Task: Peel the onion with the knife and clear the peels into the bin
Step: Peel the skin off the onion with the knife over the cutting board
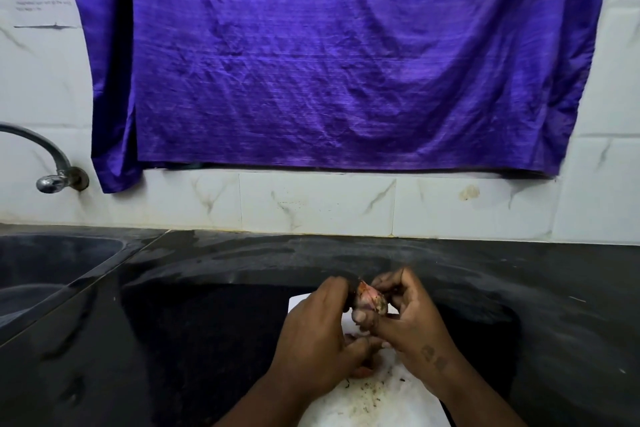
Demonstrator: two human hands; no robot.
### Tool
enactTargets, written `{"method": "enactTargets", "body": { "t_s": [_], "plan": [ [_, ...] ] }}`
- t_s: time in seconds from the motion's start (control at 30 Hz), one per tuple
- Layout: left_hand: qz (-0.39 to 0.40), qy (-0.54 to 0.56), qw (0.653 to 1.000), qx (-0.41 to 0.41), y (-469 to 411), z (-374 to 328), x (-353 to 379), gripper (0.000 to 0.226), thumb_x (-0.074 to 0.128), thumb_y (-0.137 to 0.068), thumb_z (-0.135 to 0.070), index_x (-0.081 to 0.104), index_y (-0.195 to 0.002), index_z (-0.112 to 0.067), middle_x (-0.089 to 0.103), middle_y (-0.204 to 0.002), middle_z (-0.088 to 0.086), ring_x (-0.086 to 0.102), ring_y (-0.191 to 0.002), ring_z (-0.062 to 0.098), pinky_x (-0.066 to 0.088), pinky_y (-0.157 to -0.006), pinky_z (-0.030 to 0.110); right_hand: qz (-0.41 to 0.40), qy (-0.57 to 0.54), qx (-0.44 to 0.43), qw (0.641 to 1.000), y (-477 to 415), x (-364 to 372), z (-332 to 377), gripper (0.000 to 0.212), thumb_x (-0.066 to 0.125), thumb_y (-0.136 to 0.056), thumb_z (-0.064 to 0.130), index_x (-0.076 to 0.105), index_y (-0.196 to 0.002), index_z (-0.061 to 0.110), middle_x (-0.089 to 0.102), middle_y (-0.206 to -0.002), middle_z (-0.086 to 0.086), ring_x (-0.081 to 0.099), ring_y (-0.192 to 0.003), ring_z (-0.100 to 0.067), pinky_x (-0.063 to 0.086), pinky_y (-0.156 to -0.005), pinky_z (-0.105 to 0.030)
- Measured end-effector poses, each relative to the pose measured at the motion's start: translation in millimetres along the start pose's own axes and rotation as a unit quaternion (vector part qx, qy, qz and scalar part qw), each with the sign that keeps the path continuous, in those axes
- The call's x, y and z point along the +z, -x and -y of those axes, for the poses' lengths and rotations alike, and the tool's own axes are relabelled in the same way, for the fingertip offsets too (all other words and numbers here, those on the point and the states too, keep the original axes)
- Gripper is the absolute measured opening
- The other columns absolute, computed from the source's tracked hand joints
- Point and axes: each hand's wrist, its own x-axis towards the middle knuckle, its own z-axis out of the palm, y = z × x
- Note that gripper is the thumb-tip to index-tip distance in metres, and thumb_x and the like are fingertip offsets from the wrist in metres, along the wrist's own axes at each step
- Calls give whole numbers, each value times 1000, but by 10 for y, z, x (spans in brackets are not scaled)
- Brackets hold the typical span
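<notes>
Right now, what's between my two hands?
The onion, gripped by the left hand and the right hand above the white sheet, as the head view shows.

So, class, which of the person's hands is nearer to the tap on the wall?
Left. The left hand grips the onion far to the right of the tap; the right hand holds the onion's other side, farther right again.

Dim, flat light. The glossy black stone counter [519, 288] shows pale sheen at the back and dark shadow round the left hand [311, 333] and right hand [415, 319], both softly blurred. Edges bow.
</notes>
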Motion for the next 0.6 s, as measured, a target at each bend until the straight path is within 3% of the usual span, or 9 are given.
{"method": "enactTargets", "body": {
  "t_s": [0.1, 0.17, 0.23, 0.3, 0.37, 0.47, 0.6],
  "plan": [
    [-26, -14, 1000, 8, 0, 10, 8, 28, 63, -89, -56, 37, -99, -50, 51, -96, -28, 53, -87, -8, 38, -64, 10, -2, -32, -12, 999, 8, 25, 45, 49, 93, -55, 27, 58, -87, 15, 67, -99, -11, 67, -91, -30, 56, -80, -54],
    [-34, -6, 999, 15, -11, 21, 16, 26, 60, -94, -57, 47, -111, -43, 54, -105, -25, 56, -91, -5, 43, -69, 12, -6, -75, -15, 997, 12, 21, 99, 49, 88, -69, 37, 57, -91, 6, 69, -94, -12, 66, -87, -31, 58, -79, -50],
    [-24, 19, 999, 21, -20, 25, 27, 32, 60, -98, -51, 51, -126, -41, 55, -114, -24, 59, -99, 0, 48, -75, 15, -11, -93, -18, 995, 13, 0, 130, 41, 77, -86, 27, 53, -94, -5, 71, -88, -12, 68, -84, -30, 60, -79, -42],
    [-2, 53, 998, 19, -16, 13, 39, 44, 61, -100, -42, 46, -141, -41, 54, -121, -24, 60, -104, 6, 48, -81, 15, -32, -69, -21, 997, 3, -19, 123, 26, 73, -85, 12, 56, -96, -4, 74, -89, -11, 70, -86, -29, 60, -80, -40],
    [8, 93, 996, 11, -1, 9, 56, 53, 65, -99, -36, 43, -147, -39, 55, -123, -23, 59, -108, 6, 44, -82, 9, -43, -44, -18, 998, -5, -24, 102, 25, 77, -81, 10, 62, -100, 7, 76, -95, -9, 72, -95, -29, 60, -84, -39],
    [4, 146, 989, -23, -8, 16, 62, 47, 73, -94, -33, 47, -132, -41, 62, -115, -22, 62, -107, 7, 49, -79, 14, -22, -18, -23, 999, 1, -3, 92, 26, 82, -76, 18, 69, -98, 20, 76, -99, -9, 72, -101, -27, 59, -88, -45],
    [-21, 178, 983, -21, -33, 64, 80, 25, 72, -97, -25, 55, -113, -34, 67, -104, -13, 66, -101, 18, 56, -83, 31, -25, 10, -28, 999, -3, -38, 75, 20, 75, -86, 7, 75, -95, 25, 78, -100, -8, 73, -100, -28, 57, -92, -57]
  ]
}}
